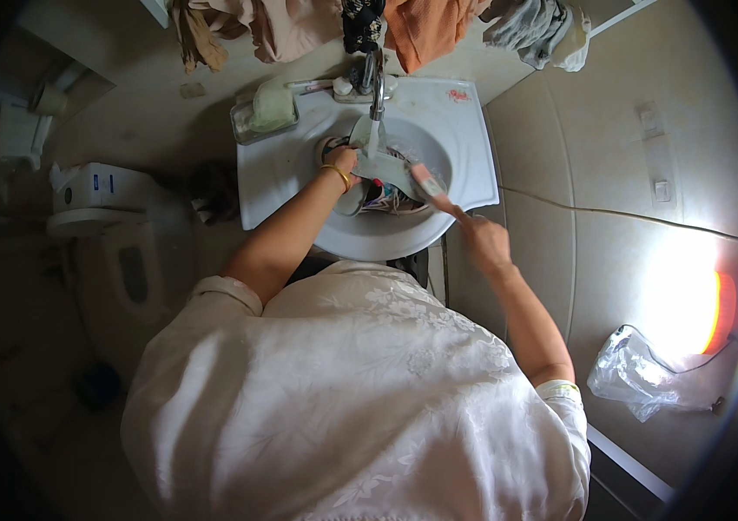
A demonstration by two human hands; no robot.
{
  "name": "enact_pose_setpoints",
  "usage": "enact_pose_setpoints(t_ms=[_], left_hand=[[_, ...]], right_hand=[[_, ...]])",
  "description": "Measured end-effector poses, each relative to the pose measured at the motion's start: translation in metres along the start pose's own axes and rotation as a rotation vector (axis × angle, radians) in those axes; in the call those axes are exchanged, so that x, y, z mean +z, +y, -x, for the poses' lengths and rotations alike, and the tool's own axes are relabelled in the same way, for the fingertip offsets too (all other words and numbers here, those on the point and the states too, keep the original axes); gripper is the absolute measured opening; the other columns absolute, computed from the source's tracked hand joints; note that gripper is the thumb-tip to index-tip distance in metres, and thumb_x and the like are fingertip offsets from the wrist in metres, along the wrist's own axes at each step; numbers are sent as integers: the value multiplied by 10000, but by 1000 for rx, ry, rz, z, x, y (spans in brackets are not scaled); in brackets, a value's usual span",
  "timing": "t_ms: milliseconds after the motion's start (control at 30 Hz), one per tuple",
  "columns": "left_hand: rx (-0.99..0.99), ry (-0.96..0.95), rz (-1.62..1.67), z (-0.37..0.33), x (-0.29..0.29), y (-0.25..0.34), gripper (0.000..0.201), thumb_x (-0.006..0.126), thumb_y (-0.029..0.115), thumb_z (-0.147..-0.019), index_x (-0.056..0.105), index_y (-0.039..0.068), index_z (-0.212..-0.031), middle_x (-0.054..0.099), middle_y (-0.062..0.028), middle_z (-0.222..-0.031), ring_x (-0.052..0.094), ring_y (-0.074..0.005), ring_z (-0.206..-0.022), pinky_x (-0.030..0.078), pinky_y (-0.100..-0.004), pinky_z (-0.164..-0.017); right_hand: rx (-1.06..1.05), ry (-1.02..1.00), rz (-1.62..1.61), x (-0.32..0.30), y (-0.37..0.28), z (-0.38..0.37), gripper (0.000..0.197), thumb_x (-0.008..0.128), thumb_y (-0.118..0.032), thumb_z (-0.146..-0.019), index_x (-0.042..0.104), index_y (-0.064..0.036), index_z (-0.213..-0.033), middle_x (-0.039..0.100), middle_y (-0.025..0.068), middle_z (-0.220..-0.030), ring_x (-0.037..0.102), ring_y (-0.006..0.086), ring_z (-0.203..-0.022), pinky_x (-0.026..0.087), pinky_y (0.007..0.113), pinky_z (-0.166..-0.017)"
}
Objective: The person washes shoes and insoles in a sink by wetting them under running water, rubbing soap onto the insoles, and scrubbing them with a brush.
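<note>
A long, flat, pale piece shaped like a shoe insole lies under the running tap, over the white washbasin. My left hand, with a gold bangle at its wrist, is closed on its left end. Closed round the handle of a pinkish scrubbing brush, my right hand is slightly blurred. The brush head is at the insole's right end; whether its bristles touch cannot be made out. Below the insole sits a dark, multicoloured laced shoe, partly hidden. Part of another shoe shows beside my left hand.
On the basin's back left corner stands a clear tray with a pale green item. Clothes hang above the tap. A toilet is at the left. A glowing heater or lamp and a plastic bag are along the right wall.
</note>
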State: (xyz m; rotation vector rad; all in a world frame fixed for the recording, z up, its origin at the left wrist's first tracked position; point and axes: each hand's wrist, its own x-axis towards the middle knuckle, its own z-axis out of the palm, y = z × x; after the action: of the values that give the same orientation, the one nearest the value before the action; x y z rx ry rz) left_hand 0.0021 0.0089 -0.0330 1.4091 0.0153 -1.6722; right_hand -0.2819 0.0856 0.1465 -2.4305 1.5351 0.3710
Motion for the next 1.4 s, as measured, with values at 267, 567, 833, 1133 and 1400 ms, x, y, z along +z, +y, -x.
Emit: enact_pose_setpoints(t_ms=[267,567,833,1133,1400], left_hand=[[4,-203,-89,43,0,12,324,457,92,-773,509,81,-1093,526,-94,-1059,515,-304,-1013,453,-526,-816],[14,-122,28,82,-2,-1,463,351,-51,-733,449,65,-1171,495,-148,-1147,521,-341,-1031,466,-547,-815],[54,-110,21,74,-16,-13,349,441,-14,-778,509,47,-1115,531,-109,-1092,549,-284,-976,512,-486,-760],[102,-49,-91,85,-16,-13,308,529,24,-814,483,52,-1118,528,-110,-1048,576,-259,-923,521,-484,-754],[77,-372,-176,81,-34,-8,470,384,-89,-765,428,22,-1220,509,-133,-1136,549,-271,-1005,492,-461,-846]], right_hand=[[68,138,-168,29,-51,-6,420,480,-162,-845,418,-216,-1256,603,134,-770,609,301,-697,477,415,-585],[134,35,-230,23,-81,-10,398,416,-158,-865,417,-183,-1262,620,148,-861,613,307,-773,490,421,-639],[338,67,-258,32,-26,-28,335,409,-191,-874,494,-226,-1196,632,166,-834,610,325,-772,474,434,-621],[215,89,-218,38,-48,-33,319,385,-213,-896,502,-172,-1190,627,152,-776,620,303,-735,484,428,-614],[109,9,-222,8,-86,-12,319,390,-184,-880,477,-161,-1187,626,169,-779,613,344,-743,477,450,-649]])
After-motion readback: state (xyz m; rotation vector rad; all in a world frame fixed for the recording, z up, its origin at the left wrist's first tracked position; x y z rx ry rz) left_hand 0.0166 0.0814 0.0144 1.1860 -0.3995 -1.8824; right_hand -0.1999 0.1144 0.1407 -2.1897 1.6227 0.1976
